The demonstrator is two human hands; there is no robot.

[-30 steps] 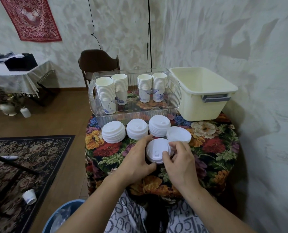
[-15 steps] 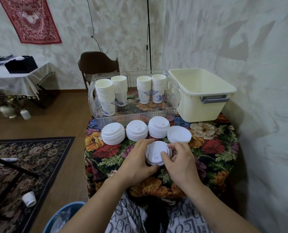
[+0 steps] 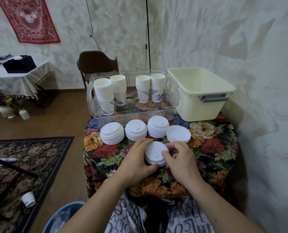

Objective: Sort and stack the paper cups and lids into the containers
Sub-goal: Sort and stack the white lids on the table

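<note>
Both hands [image 3: 158,161] hide lid stack [image 3: 154,151] base

White lids [image 3: 155,153], floral tablecloth [image 3: 212,145]

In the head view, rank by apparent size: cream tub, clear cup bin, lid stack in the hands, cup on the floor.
1-2. Clear cup bin and cream tub: look alike, unranked.
3. Lid stack, gripped by left hand and right hand.
4. Floor cup.

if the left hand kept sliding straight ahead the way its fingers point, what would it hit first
Probably the tallest lid stack, just beyond the lid pile that the left hand grips. The middle stack is close beside that line, and depth is hard to judge.
</note>
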